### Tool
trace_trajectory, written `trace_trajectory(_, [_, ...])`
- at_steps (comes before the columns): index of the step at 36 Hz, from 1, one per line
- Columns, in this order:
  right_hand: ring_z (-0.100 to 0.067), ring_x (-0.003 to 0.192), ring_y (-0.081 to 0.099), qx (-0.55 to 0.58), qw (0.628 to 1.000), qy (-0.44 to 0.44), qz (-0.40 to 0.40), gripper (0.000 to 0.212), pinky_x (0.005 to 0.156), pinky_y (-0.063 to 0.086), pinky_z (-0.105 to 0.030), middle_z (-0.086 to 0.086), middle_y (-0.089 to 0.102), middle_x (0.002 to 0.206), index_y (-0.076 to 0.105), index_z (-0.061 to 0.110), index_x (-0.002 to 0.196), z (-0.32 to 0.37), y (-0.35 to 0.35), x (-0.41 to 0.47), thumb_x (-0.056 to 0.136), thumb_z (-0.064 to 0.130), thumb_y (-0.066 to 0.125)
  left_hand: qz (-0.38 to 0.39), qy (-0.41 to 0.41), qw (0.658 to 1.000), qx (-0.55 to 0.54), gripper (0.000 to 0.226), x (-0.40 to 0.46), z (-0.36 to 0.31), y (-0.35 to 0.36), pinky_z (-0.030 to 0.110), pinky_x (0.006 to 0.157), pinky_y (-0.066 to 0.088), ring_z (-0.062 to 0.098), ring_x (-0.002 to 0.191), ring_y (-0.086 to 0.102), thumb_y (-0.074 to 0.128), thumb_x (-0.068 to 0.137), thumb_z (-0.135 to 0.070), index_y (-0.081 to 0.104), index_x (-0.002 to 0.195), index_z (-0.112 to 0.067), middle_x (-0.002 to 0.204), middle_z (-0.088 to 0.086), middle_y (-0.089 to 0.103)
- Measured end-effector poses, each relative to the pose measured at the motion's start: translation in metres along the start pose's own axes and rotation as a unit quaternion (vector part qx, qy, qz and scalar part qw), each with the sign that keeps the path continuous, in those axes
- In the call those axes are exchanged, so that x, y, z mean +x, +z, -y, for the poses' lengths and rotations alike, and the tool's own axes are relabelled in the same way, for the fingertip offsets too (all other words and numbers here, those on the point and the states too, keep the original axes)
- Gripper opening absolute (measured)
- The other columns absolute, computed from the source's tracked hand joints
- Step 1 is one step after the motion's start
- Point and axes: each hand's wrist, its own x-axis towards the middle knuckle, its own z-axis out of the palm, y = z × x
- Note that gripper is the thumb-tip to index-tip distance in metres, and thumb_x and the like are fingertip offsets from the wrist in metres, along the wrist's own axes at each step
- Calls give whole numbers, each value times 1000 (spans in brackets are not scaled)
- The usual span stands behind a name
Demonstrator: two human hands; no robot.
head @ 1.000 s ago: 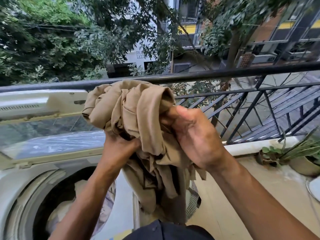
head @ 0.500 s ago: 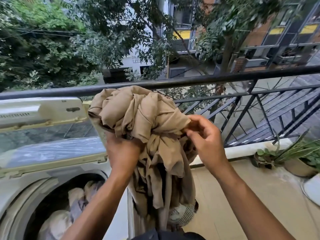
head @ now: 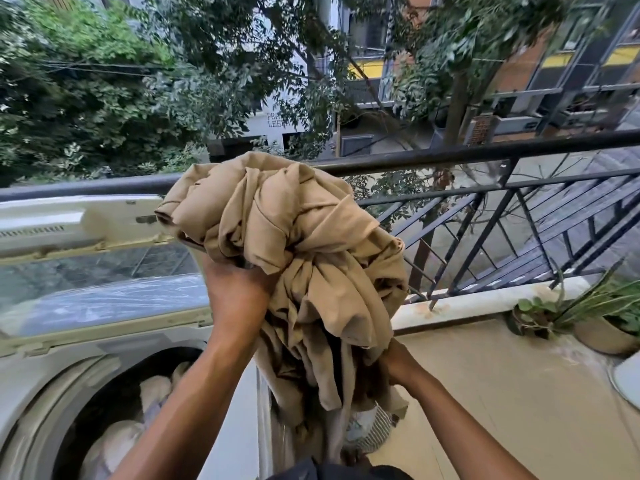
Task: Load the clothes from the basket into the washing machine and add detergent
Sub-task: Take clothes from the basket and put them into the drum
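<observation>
The left hand [head: 239,299] was raised in front of the balcony railing [head: 485,154], its fingers curled up into the underside of a bunched tan garment [head: 291,237] and gripping it from below. The cloth was heaped over that hand in thick folds, and its loose lengths hung down between the two forearms. The right hand [head: 398,362] was lower and to the right, mostly covered by the hanging fabric; it was touching the cloth's lower part, but I could not tell whether its fingers were closed round the cloth or merely pushed into it.

The washing machine [head: 41,382] stood at the lower left, a top loader with its lid [head: 86,271] tipped up and back. Its round drum opening lay under the left forearm, and pale clothes [head: 152,389] were already lying inside. The tan garment was in the air, to the right of the drum opening and not inside it. Beneath the hanging ends, beside the machine's right side, a piece of striped fabric [head: 370,438] showed; what held it was hidden.

On the balcony floor at the right, near the foot of the railing, stood potted plants [head: 595,317]. Trees and buildings lay beyond the railing.
</observation>
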Motion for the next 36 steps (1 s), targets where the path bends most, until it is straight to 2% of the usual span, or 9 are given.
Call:
trace_trajectory(5, [-34,90,71,122,984,20,-127,24,73,62,-59,-13,72,103,66,24,95,-1,-38,1,75,36,66,23,-6,1000,14,51,1,-1,-3,26,88,58,-11,97,68,83,64,-39,65,112,-39,99,-30,73])
trace_trajectory(9, [-21,81,58,203,957,-13,-205,17,68,48,-39,-12,65,80,62,12,76,33,-87,-19,87,25,65,53,-4,997,50,39,2,7,-2,3,65,49,-24,73,61,88,76,-13,61,87,-40,75,-42,67])
trace_trajectory(12, [-17,71,48,188,946,-63,-255,33,60,34,-34,-9,59,68,62,7,68,61,-122,-36,98,20,57,76,-14,995,71,33,3,13,3,16,71,52,-20,74,61,87,77,-17,69,82,-44,75,-41,67])
trace_trajectory(16, [-12,64,47,213,915,-200,-279,25,54,37,-29,2,56,63,59,15,66,103,-136,-77,90,10,61,94,-28,991,91,71,0,20,10,37,98,54,7,109,67,83,62,-54,61,129,-44,115,-22,72])
trace_trajectory(20, [-12,75,61,227,896,-313,-219,13,69,51,-32,-5,75,81,72,6,83,130,-131,-106,84,11,60,90,-44,991,85,95,0,22,15,37,103,51,11,119,65,83,56,-62,51,141,-36,128,-16,68])
trace_trajectory(23, [-7,97,68,191,899,-358,-166,35,84,54,-27,7,78,103,78,27,101,139,-119,-115,89,8,52,98,-62,992,55,92,3,24,14,36,103,52,4,116,65,85,54,-59,55,137,-35,126,-17,69])
trace_trajectory(29, [0,124,47,60,945,-305,-103,28,109,36,-28,30,53,120,59,74,94,145,-85,-106,79,60,40,274,-29,958,78,84,5,15,7,-1,68,47,-24,88,62,91,54,-34,63,132,-18,107,-24,72])
trace_trajectory(33, [-9,135,36,11,957,-268,-109,34,120,28,-45,17,39,137,57,58,101,135,-80,-97,83,66,29,311,-12,946,89,104,3,6,8,9,93,50,-23,105,59,96,56,-50,43,143,-28,127,-22,63])
trace_trajectory(36, [-11,140,34,-12,955,-274,-115,59,120,29,-47,15,38,146,67,37,122,132,-74,-98,88,66,28,308,0,948,80,89,-6,-3,10,-1,83,48,-28,98,58,96,65,-35,46,138,-27,119,-28,62])
